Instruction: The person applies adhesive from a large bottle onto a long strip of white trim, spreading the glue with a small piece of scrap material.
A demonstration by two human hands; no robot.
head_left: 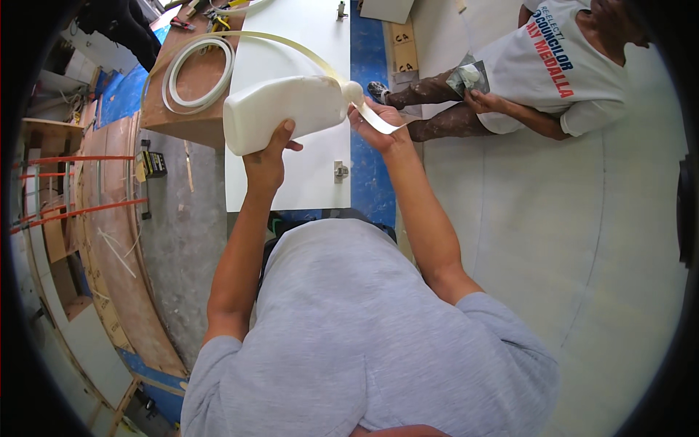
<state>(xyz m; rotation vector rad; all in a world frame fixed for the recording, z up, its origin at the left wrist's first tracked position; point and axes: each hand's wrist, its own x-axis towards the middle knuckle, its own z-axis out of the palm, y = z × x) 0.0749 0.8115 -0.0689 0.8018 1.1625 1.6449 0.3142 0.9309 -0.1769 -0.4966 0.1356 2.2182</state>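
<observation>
My left hand (266, 162) grips a large white plastic bottle (280, 113) from beneath, its thumb pressed on the bottle's side. The bottle lies tilted on its side, with its rounded neck end (352, 92) pointing right. Close to that end, my right hand (380, 125) pinches a thin, pale edging strip (291, 44), whose short white end curls out past my fingers. From there the strip arches up and to the left, behind the bottle. Whether the neck touches the strip, I cannot tell. Under both hands is a white panel (302, 178) with a metal hinge (340, 172) near its right edge.
A coil of white edging (170, 76) lies on a brown work surface (164, 116) at the left, with tools behind it. On the right another person (535, 80) holds a dark flat piece (470, 76). Orange rails (80, 211) and a yellow-black box (153, 164) stand at far left.
</observation>
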